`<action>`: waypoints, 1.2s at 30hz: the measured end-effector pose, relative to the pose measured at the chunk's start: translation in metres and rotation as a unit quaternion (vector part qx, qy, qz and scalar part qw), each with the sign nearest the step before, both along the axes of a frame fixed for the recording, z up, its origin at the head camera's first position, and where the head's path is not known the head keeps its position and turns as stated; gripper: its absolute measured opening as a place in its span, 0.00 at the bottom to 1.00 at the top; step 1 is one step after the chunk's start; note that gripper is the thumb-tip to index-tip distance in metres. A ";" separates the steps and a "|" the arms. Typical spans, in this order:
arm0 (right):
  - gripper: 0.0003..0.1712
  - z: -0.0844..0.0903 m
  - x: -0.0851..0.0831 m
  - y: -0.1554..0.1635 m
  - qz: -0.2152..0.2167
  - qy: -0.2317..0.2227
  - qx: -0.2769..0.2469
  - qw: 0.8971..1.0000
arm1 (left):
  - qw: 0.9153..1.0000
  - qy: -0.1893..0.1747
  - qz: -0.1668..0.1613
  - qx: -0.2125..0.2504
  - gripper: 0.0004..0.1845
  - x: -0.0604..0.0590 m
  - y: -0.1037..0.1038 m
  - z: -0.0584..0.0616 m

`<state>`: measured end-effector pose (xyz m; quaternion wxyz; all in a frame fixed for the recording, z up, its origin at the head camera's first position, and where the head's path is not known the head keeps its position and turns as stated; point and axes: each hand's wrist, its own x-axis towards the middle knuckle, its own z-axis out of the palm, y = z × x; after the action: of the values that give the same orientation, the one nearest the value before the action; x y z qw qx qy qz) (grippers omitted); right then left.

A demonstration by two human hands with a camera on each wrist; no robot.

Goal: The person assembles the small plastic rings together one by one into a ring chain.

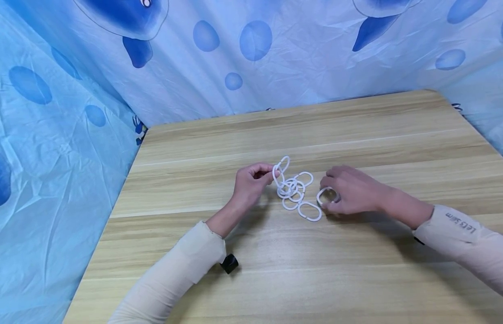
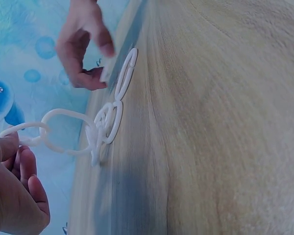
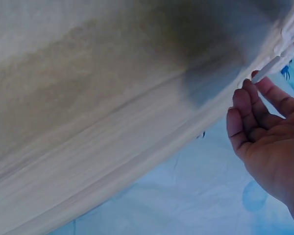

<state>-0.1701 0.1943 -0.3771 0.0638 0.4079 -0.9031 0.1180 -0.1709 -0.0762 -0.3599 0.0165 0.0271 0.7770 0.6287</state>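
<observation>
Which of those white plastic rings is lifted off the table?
The ring at the left end of the chain, pinched by the left hand. It stands raised above the wooden table; the others lie flat.

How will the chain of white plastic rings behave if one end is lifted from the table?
The chain of white rings will probably hang loosely: the left hand holds one end ring up while the others lie heaped on the table. Each thin ring looks stiff and light. The heap may drag and slide on the smooth wood.

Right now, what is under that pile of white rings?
Under the white rings lies the bare wooden table. The left hand lifts one end; the right hand pinches a ring, hiding the table beneath it.
</observation>
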 end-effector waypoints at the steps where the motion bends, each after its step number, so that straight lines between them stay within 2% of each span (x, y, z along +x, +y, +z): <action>1: 0.17 0.002 -0.001 0.001 -0.003 -0.006 -0.015 1.000 | 1.000 -0.001 0.000 -0.001 0.06 0.000 0.000 0.000; 6: 0.16 0.013 -0.008 0.004 -0.044 -0.053 -0.086 0.994 | 1.000 -0.005 -0.008 0.001 0.06 0.000 0.000 0.000; 11: 0.17 0.018 -0.017 0.005 -0.071 -0.069 -0.150 0.984 | 1.000 -0.009 -0.015 0.001 0.07 0.000 0.002 -0.001; 15: 0.17 0.020 -0.024 0.001 -0.059 -0.061 -0.192 0.978 | 1.000 -0.005 -0.018 -0.003 0.06 0.000 0.004 0.000; 17: 0.17 0.022 -0.026 -0.002 -0.053 -0.055 -0.204 0.976 | 1.000 -0.007 -0.024 -0.001 0.06 0.003 0.005 0.004; 20: 0.18 0.025 -0.029 -0.007 -0.048 -0.048 -0.216 0.974 | 0.999 -0.006 -0.034 0.004 0.06 0.003 0.006 0.004; 22: 0.19 0.027 -0.031 -0.011 -0.037 -0.036 -0.226 0.973 | 0.999 -0.009 -0.037 0.004 0.06 0.003 0.007 0.004; 23: 0.20 0.028 -0.032 -0.012 -0.030 -0.028 -0.232 0.972 | 0.999 -0.005 -0.037 0.004 0.06 0.001 0.006 0.000; 29: 0.22 0.033 -0.035 -0.023 0.003 0.015 -0.265 0.964 | 0.999 -0.011 -0.042 0.002 0.07 0.001 0.006 0.001; 36: 0.24 0.038 -0.037 -0.032 0.025 0.024 -0.283 0.958 | 0.999 -0.013 -0.047 0.006 0.09 0.002 0.005 0.001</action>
<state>-0.2069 0.1625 -0.3387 0.1958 0.3979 -0.8206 0.3605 -0.1691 -0.0712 -0.3591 0.0564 0.0556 0.7711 0.6318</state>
